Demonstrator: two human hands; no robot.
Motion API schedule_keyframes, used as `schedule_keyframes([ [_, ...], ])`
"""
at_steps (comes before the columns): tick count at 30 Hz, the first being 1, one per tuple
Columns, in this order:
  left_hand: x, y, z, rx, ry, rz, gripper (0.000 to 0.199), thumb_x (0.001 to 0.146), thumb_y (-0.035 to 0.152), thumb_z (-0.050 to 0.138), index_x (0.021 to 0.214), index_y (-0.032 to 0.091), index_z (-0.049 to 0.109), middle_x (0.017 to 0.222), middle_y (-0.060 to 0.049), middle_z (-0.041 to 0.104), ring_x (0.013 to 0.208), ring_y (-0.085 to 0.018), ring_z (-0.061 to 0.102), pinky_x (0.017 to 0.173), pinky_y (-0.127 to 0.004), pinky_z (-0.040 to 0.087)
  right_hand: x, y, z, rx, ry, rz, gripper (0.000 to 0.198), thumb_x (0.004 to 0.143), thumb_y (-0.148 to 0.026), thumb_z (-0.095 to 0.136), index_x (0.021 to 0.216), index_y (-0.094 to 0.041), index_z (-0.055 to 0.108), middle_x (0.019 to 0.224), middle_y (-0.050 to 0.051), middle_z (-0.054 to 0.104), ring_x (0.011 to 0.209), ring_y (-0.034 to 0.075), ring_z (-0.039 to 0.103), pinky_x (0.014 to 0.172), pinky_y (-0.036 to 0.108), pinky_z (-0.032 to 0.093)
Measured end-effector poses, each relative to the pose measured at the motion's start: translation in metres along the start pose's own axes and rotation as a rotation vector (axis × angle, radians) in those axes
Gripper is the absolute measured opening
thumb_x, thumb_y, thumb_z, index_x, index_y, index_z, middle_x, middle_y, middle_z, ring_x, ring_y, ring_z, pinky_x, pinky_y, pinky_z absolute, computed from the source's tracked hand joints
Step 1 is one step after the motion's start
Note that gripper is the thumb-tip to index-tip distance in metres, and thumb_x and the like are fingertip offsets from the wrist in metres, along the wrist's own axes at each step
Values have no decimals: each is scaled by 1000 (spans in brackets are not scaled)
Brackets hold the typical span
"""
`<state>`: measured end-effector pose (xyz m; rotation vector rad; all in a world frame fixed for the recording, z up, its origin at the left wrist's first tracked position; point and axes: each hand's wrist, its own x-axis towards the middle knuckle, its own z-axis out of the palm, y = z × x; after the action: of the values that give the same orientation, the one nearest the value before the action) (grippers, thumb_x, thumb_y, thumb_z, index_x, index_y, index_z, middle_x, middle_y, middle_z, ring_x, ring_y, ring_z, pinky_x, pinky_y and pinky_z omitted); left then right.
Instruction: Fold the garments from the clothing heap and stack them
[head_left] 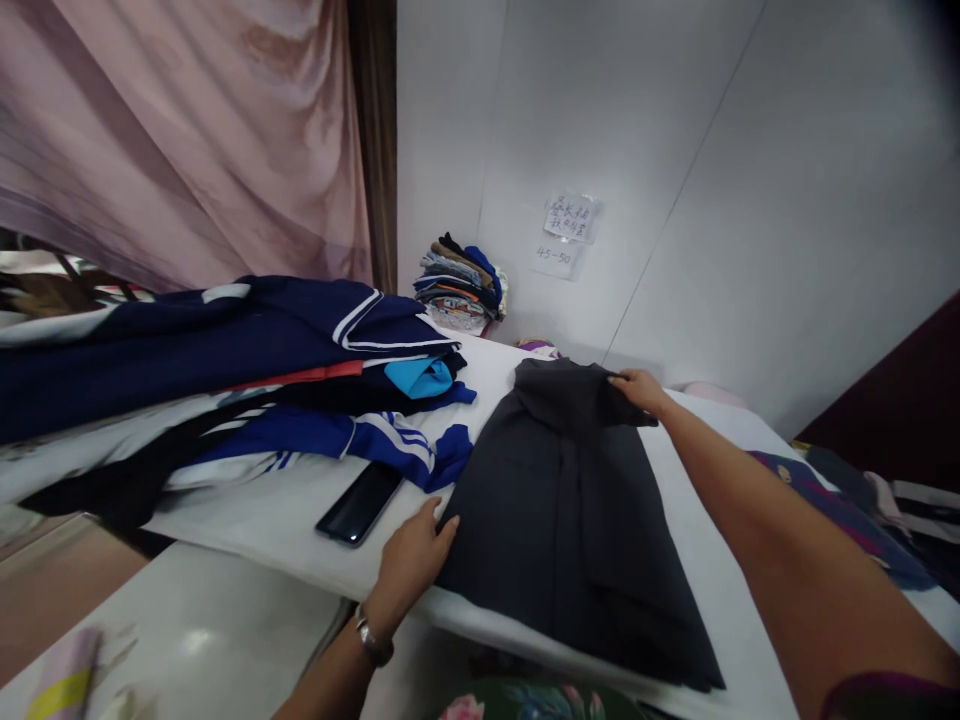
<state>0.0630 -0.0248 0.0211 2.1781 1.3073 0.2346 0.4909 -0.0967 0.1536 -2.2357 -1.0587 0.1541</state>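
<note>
A dark grey garment [517,500] lies spread over the white table [292,535], its lower part reaching the front edge. Its top is bunched into a fold, and a long strip of its cloth runs down the middle. At the top right of that fold, my right hand [637,388] pinches the cloth between thumb and fingers. My left hand [412,560] rests at the garment's left edge, thumb and index finger apart; its other fingers are partly hidden. Left of the garment lies a black phone [360,503].
A heap of clothes [187,345], navy on top, covers the table's left side. Folded clothes [457,285] are stacked at the back by the wall. More clothes [847,515] lie at the right. Two paper notes [562,235] hang on the wall.
</note>
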Motion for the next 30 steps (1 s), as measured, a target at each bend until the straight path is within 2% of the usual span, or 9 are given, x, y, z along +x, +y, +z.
schedule_keyframes([
  [2, 3, 1, -1, -16, -25, -10, 40, 86, 42, 46, 118, 22, 59, 101, -8, 70, 99, -26, 64, 78, -33, 45, 9, -17, -18, 131, -24, 59, 22, 80, -36, 60, 77, -14, 65, 61, 2, 62, 54, 13, 54, 51, 25, 45],
  [6, 6, 5, -1, -184, -46, 22, 27, 83, 36, 50, 102, 24, 64, 95, -4, 71, 91, -22, 64, 74, -28, 45, 25, -42, -51, 649, 0, 230, 17, 81, -30, 62, 74, -15, 58, 59, 0, 57, 53, 10, 51, 50, 22, 46],
  [9, 5, 13, -1, -353, -65, 102, 21, 82, 34, 50, 91, 22, 65, 84, -1, 69, 81, -19, 63, 69, -27, 45, 31, -50, -64, 878, 22, 224, 23, 91, -28, 47, 71, -17, 51, 60, -1, 55, 56, 10, 52, 56, 22, 50],
  [14, -1, 48, -4, -406, -132, 325, 21, 82, 35, 49, 86, 20, 63, 72, 2, 63, 68, -15, 57, 60, -24, 41, 31, -61, -74, 982, 105, 192, 28, 94, -29, 40, 68, -19, 44, 61, -1, 52, 60, 9, 51, 63, 23, 50],
  [19, -5, 107, 3, -272, -288, 520, 21, 81, 32, 49, 91, 23, 66, 77, 2, 67, 69, -14, 58, 62, -23, 41, 32, -67, -107, 1053, 201, 193, 31, 94, -23, 31, 69, -14, 46, 63, -1, 51, 66, 6, 53, 71, 26, 44],
  [22, -5, 146, 24, -158, -408, 662, 23, 78, 30, 53, 92, 25, 69, 89, 1, 70, 81, -17, 62, 73, -25, 45, 32, -58, -134, 1041, 310, 214, 20, 90, -22, 48, 72, -15, 48, 62, -2, 54, 66, 8, 52, 69, 28, 44],
  [25, -4, 177, 58, -91, -553, 702, 24, 75, 30, 57, 94, 26, 71, 98, -1, 71, 92, -19, 63, 79, -27, 46, 25, -37, -156, 957, 357, 241, 18, 90, -21, 51, 73, -16, 49, 61, -4, 53, 65, 8, 52, 68, 28, 43],
  [28, -1, 191, 90, -41, -710, 689, 22, 75, 39, 61, 85, 22, 70, 91, -3, 71, 88, -20, 63, 75, -28, 47, 11, -13, -165, 788, 356, 291, 19, 90, -22, 51, 72, -18, 46, 61, -5, 52, 61, 7, 50, 67, 27, 42],
  [30, 6, 192, 101, -117, -827, 641, 35, 76, 53, 59, 79, 19, 68, 83, -4, 70, 77, -18, 63, 68, -27, 48, 0, 3, -165, 730, 333, 326, 19, 88, -23, 54, 72, -18, 45, 61, -4, 51, 59, 6, 49, 65, 27, 41],
])
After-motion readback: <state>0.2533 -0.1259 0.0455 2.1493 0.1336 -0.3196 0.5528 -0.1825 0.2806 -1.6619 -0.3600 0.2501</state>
